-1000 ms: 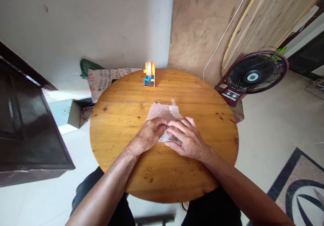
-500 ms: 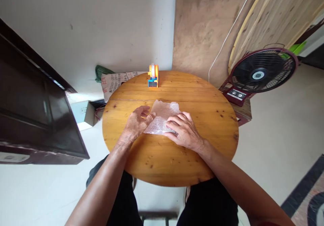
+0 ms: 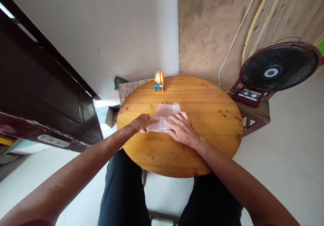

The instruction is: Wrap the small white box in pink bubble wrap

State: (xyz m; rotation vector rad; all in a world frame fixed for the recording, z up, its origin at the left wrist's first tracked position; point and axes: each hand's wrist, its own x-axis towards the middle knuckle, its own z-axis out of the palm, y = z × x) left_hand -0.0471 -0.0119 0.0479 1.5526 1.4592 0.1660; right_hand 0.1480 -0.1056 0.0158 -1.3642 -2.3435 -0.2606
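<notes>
A sheet of clear bubble wrap (image 3: 165, 110) lies on the round wooden table (image 3: 177, 158), its near part folded over. My left hand (image 3: 143, 122) is closed on the left edge of the wrap, thumb and fingers pinching it. From the right, my right hand (image 3: 182, 129) grips the folded part, with curled fingers over the top and the thumb along the near edge. Whatever may lie inside the fold is hidden under my right hand. Beyond the wrap, near the far rim, stands an orange and blue tape dispenser (image 3: 159, 81) with a roll on it.
To the right, a dark red fan (image 3: 272, 72) sits on a wooden stool (image 3: 259, 113). A dark door (image 3: 48, 81) stands on the left. Behind the table are a printed sack (image 3: 129, 88) and a white box (image 3: 105, 117). A white cable (image 3: 234, 38) hangs along the wall.
My left hand has gone from spread fingers beside the wrap to pinching its left edge. My right hand stays on the fold. The view has shifted, moving the table rightward in the picture.
</notes>
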